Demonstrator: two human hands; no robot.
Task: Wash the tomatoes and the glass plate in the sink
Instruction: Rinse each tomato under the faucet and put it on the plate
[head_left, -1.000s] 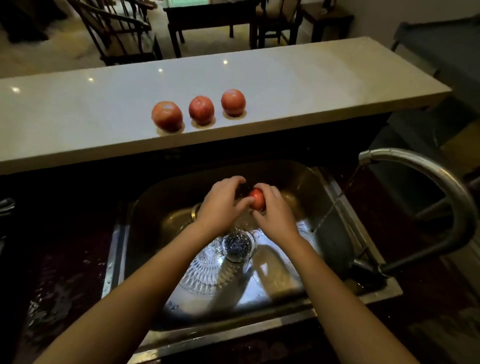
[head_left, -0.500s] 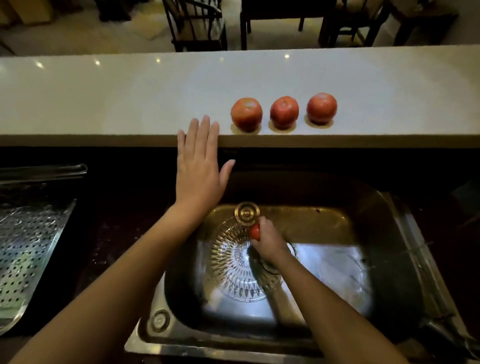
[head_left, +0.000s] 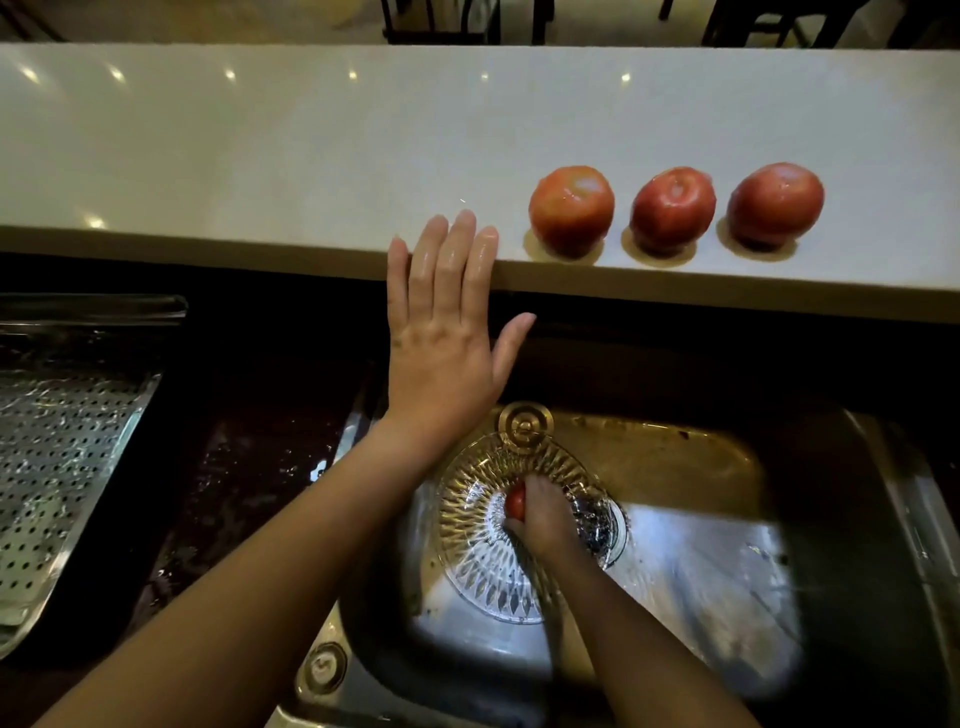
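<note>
Three wet red tomatoes stand in a row on the pale counter: left (head_left: 571, 210), middle (head_left: 672, 208), right (head_left: 775, 203). My left hand (head_left: 447, 332) is open, fingers spread, with its fingertips over the counter's front edge just left of the row. Down in the steel sink (head_left: 701, 457), my right hand (head_left: 545, 517) is shut on a small red tomato (head_left: 515, 503), held over the cut-glass plate (head_left: 483, 561) that lies on the sink floor. My right hand and forearm hide part of the plate.
The pale counter (head_left: 260, 156) runs across the back, above the sink. A perforated metal drain tray (head_left: 57, 452) sits at the left on a wet dark worktop (head_left: 249, 483). The sink drain (head_left: 605, 525) lies right of the plate. Chair legs show beyond the counter.
My left hand let go of the small tomato and rose to the counter edge. My right hand kept the tomato and lowered it over the plate. The view swung left, off the faucet.
</note>
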